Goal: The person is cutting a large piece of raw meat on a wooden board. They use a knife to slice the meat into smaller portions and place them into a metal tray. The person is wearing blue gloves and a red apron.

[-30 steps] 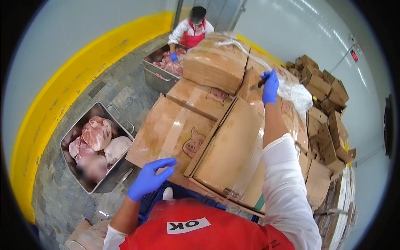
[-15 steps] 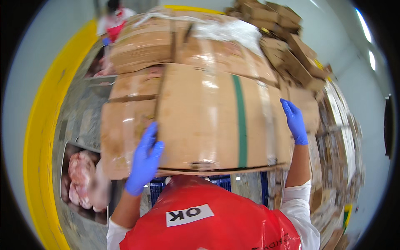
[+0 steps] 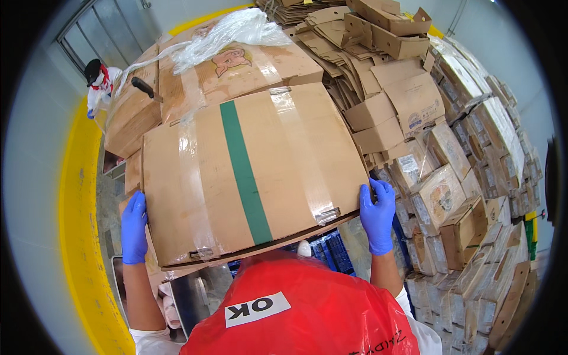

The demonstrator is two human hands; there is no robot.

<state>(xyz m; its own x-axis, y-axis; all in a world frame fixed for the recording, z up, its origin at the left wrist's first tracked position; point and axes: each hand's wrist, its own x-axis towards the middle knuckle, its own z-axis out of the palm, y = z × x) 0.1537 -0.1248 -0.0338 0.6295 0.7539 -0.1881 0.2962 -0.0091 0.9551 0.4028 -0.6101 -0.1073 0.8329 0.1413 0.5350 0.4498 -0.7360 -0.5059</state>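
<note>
A large taped cardboard box (image 3: 284, 171) with a green stripe lies in front of me, across the front of a stack. My left hand (image 3: 135, 229), in a blue glove, grips its left end near the front corner. On the opposite end my right hand (image 3: 378, 218), gloved alike, has its fingers against the edge and bent around it. Fingertips on both sides are partly hidden by the box. Behind it, a black-handled knife (image 3: 143, 87) stands in the gap between other cardboard boxes (image 3: 171, 89).
Crumpled clear plastic film (image 3: 231, 38) lies over the rear boxes. Flattened and opened cartons (image 3: 408, 106) pile up at the back right, beside stacked wrapped boxes (image 3: 444, 195). Blue pallet (image 3: 332, 253) parts show below. A co-worker (image 3: 102, 86) stands far left by a yellow curb (image 3: 83, 189).
My view has swung to the right. The striped box now sits slanted in the picture, and both hands have come to grip its ends. The meat tray at left is mostly out of sight.
</note>
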